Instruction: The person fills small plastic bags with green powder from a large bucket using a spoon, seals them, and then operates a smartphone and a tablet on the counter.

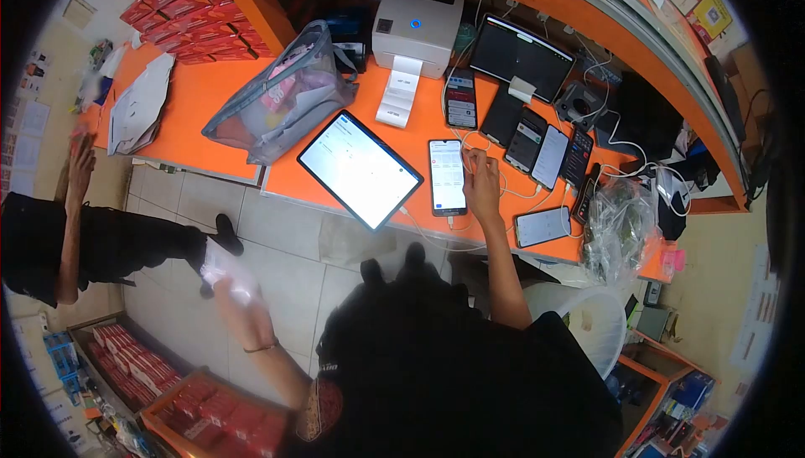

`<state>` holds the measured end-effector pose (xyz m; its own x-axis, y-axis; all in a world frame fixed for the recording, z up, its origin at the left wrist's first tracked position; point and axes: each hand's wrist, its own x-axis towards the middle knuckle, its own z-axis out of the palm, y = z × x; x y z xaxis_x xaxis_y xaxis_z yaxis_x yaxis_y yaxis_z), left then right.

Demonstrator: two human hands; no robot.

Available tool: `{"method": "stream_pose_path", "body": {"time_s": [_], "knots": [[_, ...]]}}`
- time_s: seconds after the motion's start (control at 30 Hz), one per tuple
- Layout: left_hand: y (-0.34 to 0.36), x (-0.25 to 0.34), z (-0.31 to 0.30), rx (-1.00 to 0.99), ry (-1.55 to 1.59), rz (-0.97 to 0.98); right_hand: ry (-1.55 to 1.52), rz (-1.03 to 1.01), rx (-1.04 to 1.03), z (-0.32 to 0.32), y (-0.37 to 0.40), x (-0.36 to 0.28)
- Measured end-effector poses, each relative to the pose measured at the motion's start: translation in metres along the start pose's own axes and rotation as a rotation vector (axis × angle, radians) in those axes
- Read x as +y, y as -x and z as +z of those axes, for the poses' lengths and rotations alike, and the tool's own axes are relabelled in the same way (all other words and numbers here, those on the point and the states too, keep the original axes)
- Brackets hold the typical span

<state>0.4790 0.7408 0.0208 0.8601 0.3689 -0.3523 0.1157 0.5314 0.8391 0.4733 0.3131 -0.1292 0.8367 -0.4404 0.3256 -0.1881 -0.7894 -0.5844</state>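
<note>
Editor: Grip first. What has the right hand [482, 185] got?

Photographer: Fingers [471, 160] curled at the right edge of a lit phone [447, 175], which lies flat on the orange worktop [210, 97] among loose white cable [506, 192]. They touch it, but I cannot tell whether they pinch or merely rest.

Editor: And the left hand [228, 278]?

Photographer: Low over the floor tiles [277, 231], near left, blurred. Whether it is spread or closed, I cannot tell.

Editor: Around the phone?

Photographer: Bright tablet [360, 169] just left. Label printer [417, 18] far behind, paper hanging out. Row of handsets [549, 156] to the right, some lit, some dark. Clear bag [281, 93] farther left. Another person [50, 240] stands far left, one arm raised toward the worktop's end.

Editor: How far along?

Photographer: My reading: this phone is awake and cabled at its near end, so work on it is under way. The dark handsets look untouched.
</note>
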Motion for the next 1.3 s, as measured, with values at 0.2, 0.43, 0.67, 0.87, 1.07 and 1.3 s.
{"method": "stream_pose_path", "body": {"time_s": [0.2, 0.43, 0.67, 0.87, 1.07, 1.3], "knots": [[0.006, 0.001, 0.003, -0.009, -0.007, 0.021, -0.014, -0.017, -0.051, 0.006, 0.003, -0.007], [-0.005, -0.005, -0.014, -0.06, 0.018, -0.008, -0.015, -0.015, -0.082, 0.01, 0.01, -0.009], [0.001, -0.006, -0.009, -0.006, -0.04, 0.045, -0.033, -0.007, -0.064, 0.013, 0.012, 0.002], [0.0, -0.004, -0.01, -0.023, -0.032, 0.009, -0.025, 0.011, -0.078, 0.019, 0.018, 0.007], [0.002, -0.004, -0.005, -0.023, -0.003, 0.001, -0.019, 0.008, -0.076, 0.021, 0.017, 0.007], [-0.002, -0.005, -0.007, -0.027, 0.002, -0.008, -0.036, -0.008, -0.08, 0.025, 0.015, 0.01]]}}
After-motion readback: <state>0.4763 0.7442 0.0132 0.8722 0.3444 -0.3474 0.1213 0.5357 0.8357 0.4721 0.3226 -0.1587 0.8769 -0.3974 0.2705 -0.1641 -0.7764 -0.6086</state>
